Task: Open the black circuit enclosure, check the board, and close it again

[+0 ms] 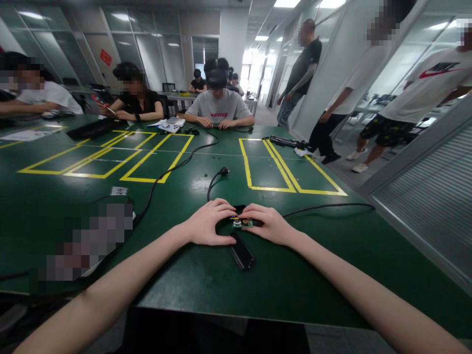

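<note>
On the green tabletop (324,275), a black power plug (223,171) lies beyond a black rectangular casing (243,253). 2 forearms (147,262) stretch forward: the right hand (272,223) pinches a small green circuit board (241,223); the left hand (206,222) curls beside it, grip unclear.

Glossy smooth green tabletop (177,290), shiny black plastic casing (243,253), matt black plug (223,171), smooth yellow tape (271,189)

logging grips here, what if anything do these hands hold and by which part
The right hand holds a small green circuit board by its right end. The left hand is at its upper left edge; whether it grips cannot be told.
</note>
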A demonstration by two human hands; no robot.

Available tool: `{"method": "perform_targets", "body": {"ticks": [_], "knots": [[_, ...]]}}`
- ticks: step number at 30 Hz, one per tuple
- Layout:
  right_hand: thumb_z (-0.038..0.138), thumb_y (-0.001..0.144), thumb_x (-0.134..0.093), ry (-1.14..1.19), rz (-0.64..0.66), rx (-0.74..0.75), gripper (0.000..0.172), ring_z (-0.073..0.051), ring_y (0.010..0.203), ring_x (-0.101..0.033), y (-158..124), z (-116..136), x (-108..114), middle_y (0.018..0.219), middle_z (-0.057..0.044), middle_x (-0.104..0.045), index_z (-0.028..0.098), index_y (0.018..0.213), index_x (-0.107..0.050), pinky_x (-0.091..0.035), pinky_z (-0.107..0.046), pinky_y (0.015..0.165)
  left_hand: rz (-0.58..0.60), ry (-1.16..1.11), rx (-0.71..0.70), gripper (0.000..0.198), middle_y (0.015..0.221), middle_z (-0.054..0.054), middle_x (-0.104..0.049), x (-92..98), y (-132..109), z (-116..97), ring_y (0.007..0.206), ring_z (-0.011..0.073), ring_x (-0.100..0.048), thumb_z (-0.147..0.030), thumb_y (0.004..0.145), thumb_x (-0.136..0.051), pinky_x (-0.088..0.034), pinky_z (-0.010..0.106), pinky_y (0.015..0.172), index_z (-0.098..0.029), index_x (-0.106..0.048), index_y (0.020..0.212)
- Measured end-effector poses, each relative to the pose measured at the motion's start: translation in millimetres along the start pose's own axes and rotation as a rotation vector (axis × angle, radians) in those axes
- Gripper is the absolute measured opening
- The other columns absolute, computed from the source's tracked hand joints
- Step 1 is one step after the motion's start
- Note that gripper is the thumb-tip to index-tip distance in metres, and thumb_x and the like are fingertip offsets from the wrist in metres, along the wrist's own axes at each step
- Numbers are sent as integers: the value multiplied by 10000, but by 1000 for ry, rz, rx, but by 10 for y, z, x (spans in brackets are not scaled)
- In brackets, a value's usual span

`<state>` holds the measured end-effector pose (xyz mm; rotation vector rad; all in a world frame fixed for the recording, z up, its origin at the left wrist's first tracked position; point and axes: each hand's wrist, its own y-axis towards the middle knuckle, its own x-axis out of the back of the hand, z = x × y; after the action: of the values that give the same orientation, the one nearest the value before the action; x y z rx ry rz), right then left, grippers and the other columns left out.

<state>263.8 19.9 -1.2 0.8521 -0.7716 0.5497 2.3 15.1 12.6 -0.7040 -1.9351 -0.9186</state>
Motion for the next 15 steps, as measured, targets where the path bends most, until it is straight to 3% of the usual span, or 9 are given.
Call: {"method": "perform_targets", "body": {"ticks": [3,6,8,11,15], "knots": [[288,921,-709,14,22,-26,268,-216,976,-726,2,2,13,1153,-88,-702,253,1186,-726,-612,-341,833,-2,-1,27,479,1334,108,-676,-12,-3,16,1290,327,-534,-331,803,-748,-480,504,1103,-218,-671,1263],[225,865,-703,30,40,-35,399,-237,1065,-705,-7,26,73,1233,-102,-665,246,1263,-680,-593,-379,921,-9,10,49,552,1346,110,-667,-21,-4,19,1290,335,-525,-215,741,-688,-479,520,1110,-204,-659,1292],[219,844,-692,47,43,-45,470,-252,1112,-685,-10,59,103,1277,-113,-640,241,1310,-638,-578,-402,955,-19,14,58,578,1346,113,-665,-24,-4,15,1283,337,-525,-193,717,-665,-480,530,1110,-200,-658,1295],[331,811,-766,40,32,-114,509,-257,1067,-687,4,140,87,1301,-118,-619,244,1287,-606,-598,-387,866,-46,11,61,548,1316,110,-680,-18,-2,3,1252,333,-535,-196,716,-665,-494,523,1094,-191,-668,1264],[445,763,-831,-51,2,-205,502,-252,990,-697,38,264,-1,1275,-107,-618,238,1156,-596,-597,-386,807,-121,-6,56,353,1193,82,-730,19,6,0,1174,293,-577,-220,818,-639,-543,440,1007,-200,-693,1166]]}}
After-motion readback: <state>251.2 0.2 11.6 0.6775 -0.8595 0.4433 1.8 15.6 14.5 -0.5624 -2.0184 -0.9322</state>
